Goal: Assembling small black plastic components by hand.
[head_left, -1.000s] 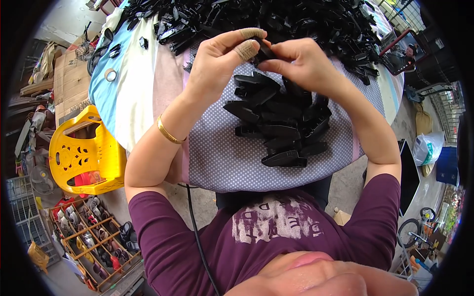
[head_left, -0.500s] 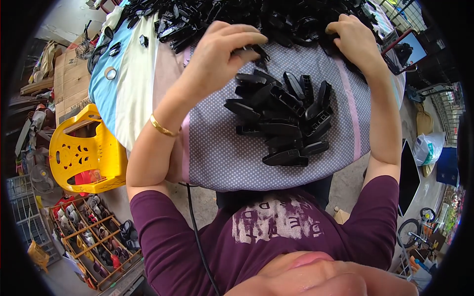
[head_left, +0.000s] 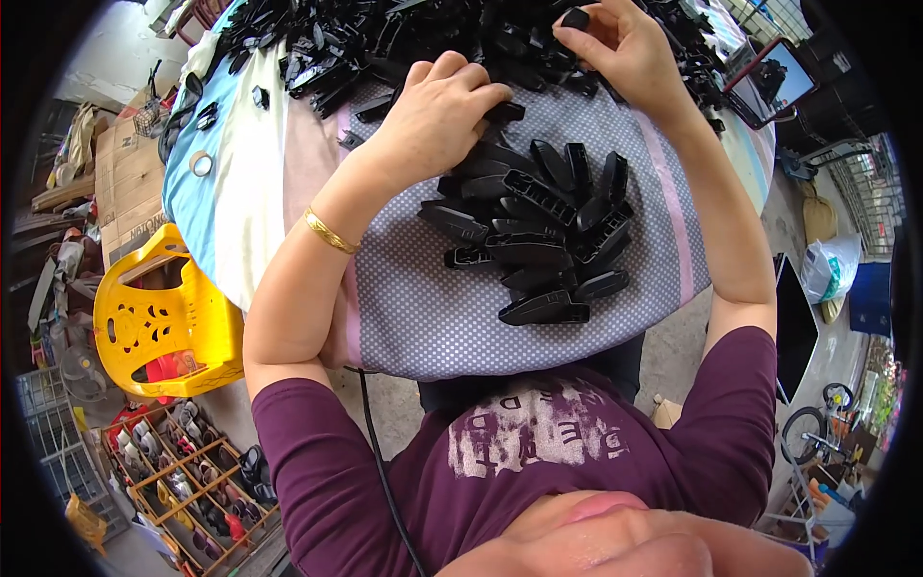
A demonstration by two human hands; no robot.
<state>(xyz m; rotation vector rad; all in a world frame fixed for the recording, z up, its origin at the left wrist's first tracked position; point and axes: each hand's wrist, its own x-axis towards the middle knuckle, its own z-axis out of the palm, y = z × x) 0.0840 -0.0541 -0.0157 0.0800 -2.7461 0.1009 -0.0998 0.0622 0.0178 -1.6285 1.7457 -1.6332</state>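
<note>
My left hand (head_left: 437,115) is curled palm down over the far side of the small pile. A black plastic piece (head_left: 507,112) juts out past its fingers, which look closed on it; part of the grip is hidden beneath the hand. At the edge of the large heap, my right hand (head_left: 630,53) pinches a small black plastic part (head_left: 575,19) between thumb and fingers. In front of me lies a pile of long black plastic pieces (head_left: 534,250), some showing ribbed, hollow sides. Beyond both hands spreads a big heap of similar black parts (head_left: 317,58).
A patterned cloth (head_left: 413,317) covers the round table. On its left are a roll of tape (head_left: 200,163) and a few loose black bits. A phone (head_left: 772,82) stands at the right edge. A yellow plastic chair (head_left: 168,327) and a shoe rack (head_left: 192,481) are at the left.
My right hand has lifted and moved left, and a small black part now shows in its pinch. The left hand has come slightly down, turning more palm down.
</note>
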